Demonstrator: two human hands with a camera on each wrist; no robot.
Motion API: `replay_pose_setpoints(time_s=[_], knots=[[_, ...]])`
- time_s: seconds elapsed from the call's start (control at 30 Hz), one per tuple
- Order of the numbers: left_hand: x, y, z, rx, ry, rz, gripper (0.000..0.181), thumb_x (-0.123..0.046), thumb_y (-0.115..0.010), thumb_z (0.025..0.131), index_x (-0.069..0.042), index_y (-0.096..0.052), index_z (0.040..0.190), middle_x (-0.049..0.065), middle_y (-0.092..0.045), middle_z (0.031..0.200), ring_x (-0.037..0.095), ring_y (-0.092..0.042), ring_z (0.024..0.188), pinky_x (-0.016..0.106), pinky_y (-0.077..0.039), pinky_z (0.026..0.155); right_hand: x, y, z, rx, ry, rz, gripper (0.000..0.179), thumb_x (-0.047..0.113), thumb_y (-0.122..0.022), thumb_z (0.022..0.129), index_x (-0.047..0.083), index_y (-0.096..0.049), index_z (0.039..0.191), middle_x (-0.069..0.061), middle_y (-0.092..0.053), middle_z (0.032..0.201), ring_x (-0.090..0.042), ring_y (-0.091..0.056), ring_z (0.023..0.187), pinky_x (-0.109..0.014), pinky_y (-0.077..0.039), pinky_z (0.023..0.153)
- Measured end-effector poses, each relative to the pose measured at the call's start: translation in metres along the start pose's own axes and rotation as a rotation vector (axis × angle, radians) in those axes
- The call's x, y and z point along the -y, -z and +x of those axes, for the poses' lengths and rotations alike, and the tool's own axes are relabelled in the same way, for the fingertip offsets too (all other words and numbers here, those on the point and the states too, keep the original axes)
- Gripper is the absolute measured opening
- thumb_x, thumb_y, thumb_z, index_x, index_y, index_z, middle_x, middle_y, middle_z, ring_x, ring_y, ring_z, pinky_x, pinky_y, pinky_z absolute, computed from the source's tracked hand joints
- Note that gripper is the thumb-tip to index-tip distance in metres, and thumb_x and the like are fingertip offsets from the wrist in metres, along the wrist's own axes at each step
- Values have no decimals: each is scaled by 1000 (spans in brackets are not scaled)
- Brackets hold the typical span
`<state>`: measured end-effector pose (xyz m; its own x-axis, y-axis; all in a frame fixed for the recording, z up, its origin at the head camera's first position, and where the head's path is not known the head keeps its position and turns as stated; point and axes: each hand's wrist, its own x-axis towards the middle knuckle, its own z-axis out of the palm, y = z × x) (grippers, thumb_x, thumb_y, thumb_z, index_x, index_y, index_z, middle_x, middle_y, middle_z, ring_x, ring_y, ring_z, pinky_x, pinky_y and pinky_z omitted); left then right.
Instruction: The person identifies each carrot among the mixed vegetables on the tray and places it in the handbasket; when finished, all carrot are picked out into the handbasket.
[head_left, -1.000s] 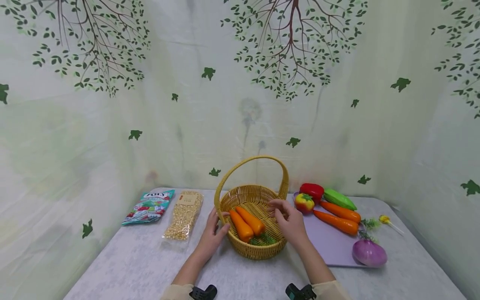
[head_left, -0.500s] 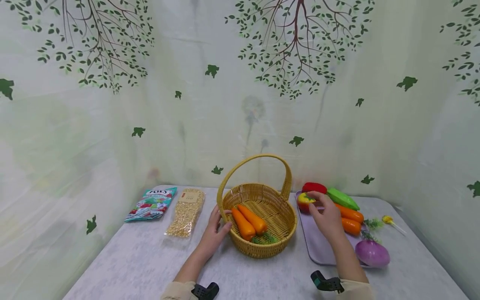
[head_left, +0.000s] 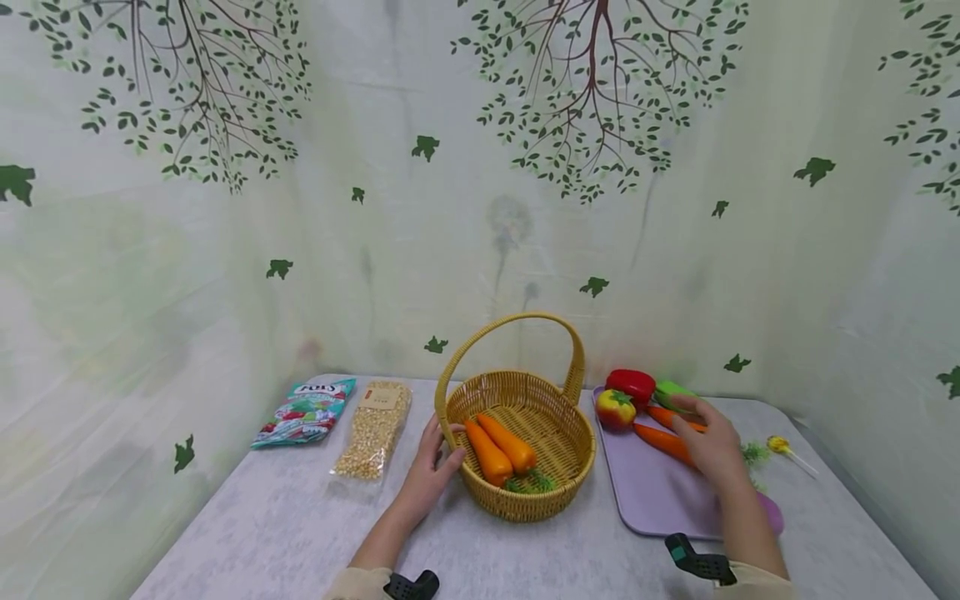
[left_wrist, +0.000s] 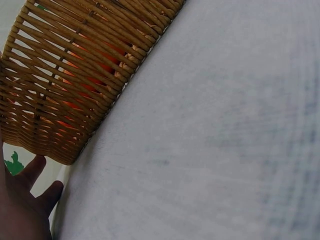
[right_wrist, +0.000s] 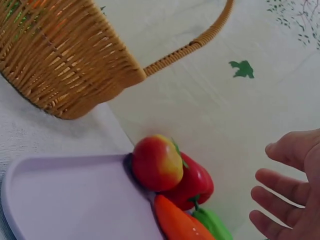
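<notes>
My left hand [head_left: 426, 473] rests against the left side of the wicker basket [head_left: 517, 504], fingers at the rim beside the handle's foot and thumb apart from them. Two orange carrots [head_left: 487, 452] with green tops lie inside the basket. Over the lilac board [head_left: 645, 500], my right hand [head_left: 712, 446] hovers with spread fingers, holding nothing. Beneath it are two more carrots [head_left: 663, 442], partly covered by the hand. A red bell pepper [right_wrist: 197, 180], a red-yellow fruit [right_wrist: 157, 162] and a green vegetable [head_left: 667, 390] lie along the board's far edge.
A purple onion [head_left: 771, 512], mostly hidden behind the right forearm, lies at the board's near right corner. Farther right is a small yellow flower-like piece on a stick [head_left: 783, 448]. Left of the basket lie a bag of corn kernels [head_left: 372, 429] and a teal packet [head_left: 306, 412].
My right hand has left the basket, passed over the red-yellow fruit and moved right, above the carrots on the board. My left hand has stayed at the basket's left side.
</notes>
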<state>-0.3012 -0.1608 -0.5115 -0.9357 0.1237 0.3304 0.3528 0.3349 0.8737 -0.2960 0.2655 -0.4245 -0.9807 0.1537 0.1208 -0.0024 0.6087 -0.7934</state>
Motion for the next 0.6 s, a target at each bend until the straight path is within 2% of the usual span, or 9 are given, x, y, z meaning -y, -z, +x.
replay_pose_setpoints(time_s=[0.17,0.37,0.6], knots=[[-1,0,-1,-4,0,-7,39,-24,-56,102,-13,-52,139,-1,-9,169,38,-21,154,66,-25,118,-10,8,2,-3,-29,-53,47,28,-50,104,8,-46,146,-26,-47,147,-45,-43,132,-62,-41,105],[0,-2,-2,-14,-9,-20,38,-27,-59,101,-16,-55,137,-3,-10,168,37,-19,154,67,-25,117,-25,21,3,15,-65,-95,49,28,-50,104,8,-43,148,-28,-46,147,-48,-46,130,-60,-47,101],[0,-1,-2,-16,-25,-19,38,-28,-59,100,-16,-55,136,-3,-12,168,38,-24,153,67,-26,116,-40,35,1,55,-96,-131,53,33,-51,103,4,-44,147,-30,-44,148,-50,-45,131,-60,-47,102]])
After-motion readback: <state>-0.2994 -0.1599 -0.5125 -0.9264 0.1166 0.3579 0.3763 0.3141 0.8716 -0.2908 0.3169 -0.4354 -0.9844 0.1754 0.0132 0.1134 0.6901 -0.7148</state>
